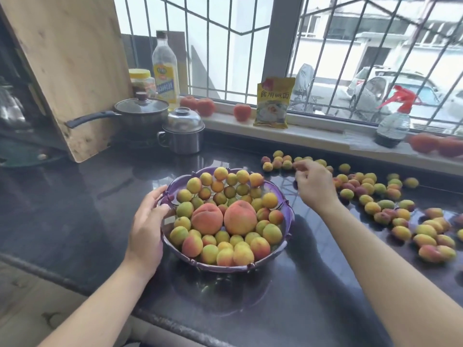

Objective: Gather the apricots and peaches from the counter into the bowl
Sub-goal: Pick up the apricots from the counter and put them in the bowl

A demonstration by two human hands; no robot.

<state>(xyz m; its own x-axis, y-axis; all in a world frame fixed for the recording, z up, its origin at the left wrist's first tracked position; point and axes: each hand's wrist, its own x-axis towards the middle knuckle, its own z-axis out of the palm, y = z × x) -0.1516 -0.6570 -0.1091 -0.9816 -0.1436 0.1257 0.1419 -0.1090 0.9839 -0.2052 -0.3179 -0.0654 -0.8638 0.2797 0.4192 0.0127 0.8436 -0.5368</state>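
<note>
A purple bowl (288, 221) stands mid-counter, heaped with apricots and two large peaches (207, 218) (240, 217). My left hand (147, 226) grips the bowl's left rim, thumb on the inner edge and fingers outside. My right hand (314, 186) hovers just right of the bowl with loosely bent fingers, fingertips close to a small cluster of apricots (276, 162) at the back. I see nothing in it, though its palm is hidden. Several more loose apricots (372, 207) are strewn over the dark counter to the right.
A lidded steel mug (183, 132) and a saucepan (140, 113) stand behind the bowl, left. A wooden board (65, 66) leans at far left. The sill holds an oil bottle (165, 71), tomatoes (242, 111), a yellow packet (273, 102) and a spray bottle (393, 121).
</note>
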